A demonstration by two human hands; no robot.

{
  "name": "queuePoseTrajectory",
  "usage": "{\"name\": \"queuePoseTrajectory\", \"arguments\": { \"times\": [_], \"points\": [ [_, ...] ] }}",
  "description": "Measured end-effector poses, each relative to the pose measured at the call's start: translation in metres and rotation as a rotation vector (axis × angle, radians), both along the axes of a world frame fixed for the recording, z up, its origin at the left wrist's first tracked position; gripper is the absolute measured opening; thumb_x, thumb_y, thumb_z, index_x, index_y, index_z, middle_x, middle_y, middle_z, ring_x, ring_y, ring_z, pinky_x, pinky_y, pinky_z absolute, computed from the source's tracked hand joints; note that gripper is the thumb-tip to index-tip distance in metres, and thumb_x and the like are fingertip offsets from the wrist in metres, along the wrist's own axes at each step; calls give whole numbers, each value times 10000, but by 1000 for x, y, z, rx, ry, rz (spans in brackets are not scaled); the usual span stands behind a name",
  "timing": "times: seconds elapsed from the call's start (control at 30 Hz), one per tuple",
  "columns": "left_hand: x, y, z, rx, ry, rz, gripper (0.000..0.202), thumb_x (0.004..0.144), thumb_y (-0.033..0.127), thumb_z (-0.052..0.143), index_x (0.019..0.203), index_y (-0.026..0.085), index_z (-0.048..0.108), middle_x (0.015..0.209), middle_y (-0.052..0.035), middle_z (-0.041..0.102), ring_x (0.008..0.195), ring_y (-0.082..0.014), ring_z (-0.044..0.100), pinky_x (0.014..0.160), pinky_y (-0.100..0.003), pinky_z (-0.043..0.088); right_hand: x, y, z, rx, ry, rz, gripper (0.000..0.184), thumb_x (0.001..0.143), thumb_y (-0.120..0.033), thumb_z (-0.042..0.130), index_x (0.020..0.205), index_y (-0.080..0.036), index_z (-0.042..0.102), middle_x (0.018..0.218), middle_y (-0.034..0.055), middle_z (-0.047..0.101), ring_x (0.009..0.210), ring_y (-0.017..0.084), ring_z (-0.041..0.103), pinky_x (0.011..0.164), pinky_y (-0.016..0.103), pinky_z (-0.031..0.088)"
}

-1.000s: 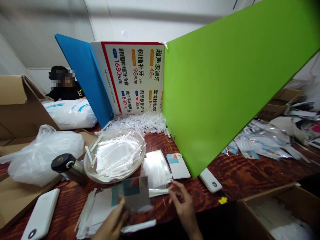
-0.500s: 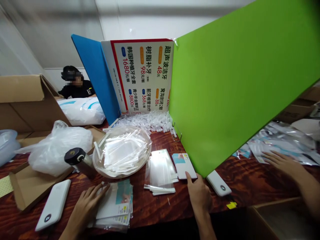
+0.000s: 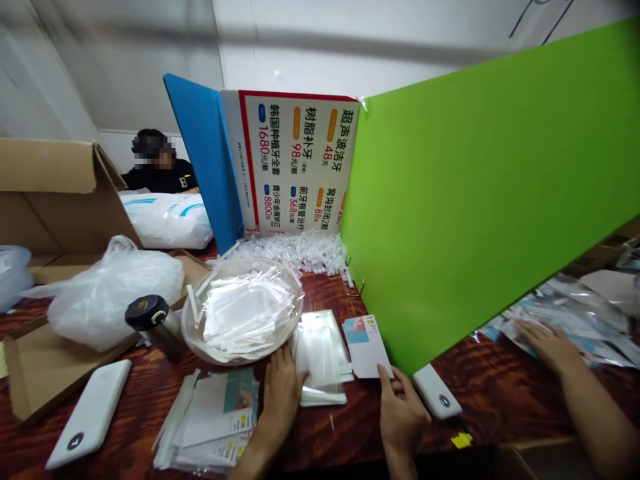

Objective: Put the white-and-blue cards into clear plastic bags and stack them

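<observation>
The tall, flat, bright-green panel (image 3: 475, 200) stands on your table, a dark red-brown top with wood grain (image 3: 500, 403) extending to both sides of it. At the green panel's far edge you see a white printed board with a red border (image 3: 306, 173); farther left of the green panel, a flat blue panel (image 3: 205, 160). Behind the green panel rises a smooth white wall (image 3: 450, 23), crossed by a blurred grey horizontal band (image 3: 300, 50). Above the green panel, note two thin dark lines (image 3: 521, 19). Pale, diffuse light prevails.
</observation>
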State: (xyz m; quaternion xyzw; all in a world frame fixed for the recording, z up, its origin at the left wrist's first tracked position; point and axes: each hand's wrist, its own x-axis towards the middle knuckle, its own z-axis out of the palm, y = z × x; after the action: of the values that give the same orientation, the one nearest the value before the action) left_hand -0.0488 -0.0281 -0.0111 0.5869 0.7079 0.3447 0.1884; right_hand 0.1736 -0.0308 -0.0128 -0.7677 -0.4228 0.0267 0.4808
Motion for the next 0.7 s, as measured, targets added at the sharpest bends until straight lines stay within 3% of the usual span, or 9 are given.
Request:
{"name": "queuePoseTrajectory", "arguments": {
  "times": [0.07,0.17,0.3,0.4,0.5,0.57,0.7],
  "points": [
    [-9,6,-5,3,-118,-52,532,748,190,637,1271,101,595,1279,-199,640,1240,-368,548,1077,-502,389,5,-2,3,92,223,85,552,765,-708,656,862,-171,738,743,71,695,636,208,600,648,314,463],
    [-25,8,-7,-30,-252,-69,447,738,190,628,1182,140,639,1181,-156,690,1125,-325,621,1015,-468,445,12,-11,5,158,510,253,467,738,-634,734,847,-183,689,717,20,654,558,142,525,554,272,444],
    [-35,5,0,-93,-496,-66,245,797,355,627,943,170,695,906,-83,737,885,-264,676,858,-391,507,20,-31,4,59,768,393,471,689,-599,791,868,-179,676,494,-51,518,424,109,436,419,230,347],
    [-32,3,7,-149,-714,-78,354,777,513,667,807,162,708,741,-45,714,750,-215,661,739,-312,500,19,-44,8,-186,756,561,459,663,-599,797,778,-164,705,451,-52,492,364,76,353,375,213,239],
    [-22,-1,11,-217,-914,-55,421,711,565,742,750,147,720,668,-26,687,648,-164,616,652,-262,463,10,-48,16,-408,666,770,443,698,-606,759,702,-165,718,464,-42,504,368,73,360,371,206,204],
    [-14,-3,13,-256,-1023,-45,433,673,568,789,722,143,725,671,-28,685,632,-145,601,627,-242,449,1,-46,22,-424,609,818,430,737,-596,732,712,-166,728,485,-34,521,393,82,388,378,206,236],
    [-4,-9,20,-302,-1155,-33,433,632,554,842,702,139,739,614,-20,674,571,-133,584,586,-234,440,-10,-41,24,-266,601,754,391,800,-549,703,786,-159,731,500,-33,513,416,88,402,402,207,291]
  ]
}}
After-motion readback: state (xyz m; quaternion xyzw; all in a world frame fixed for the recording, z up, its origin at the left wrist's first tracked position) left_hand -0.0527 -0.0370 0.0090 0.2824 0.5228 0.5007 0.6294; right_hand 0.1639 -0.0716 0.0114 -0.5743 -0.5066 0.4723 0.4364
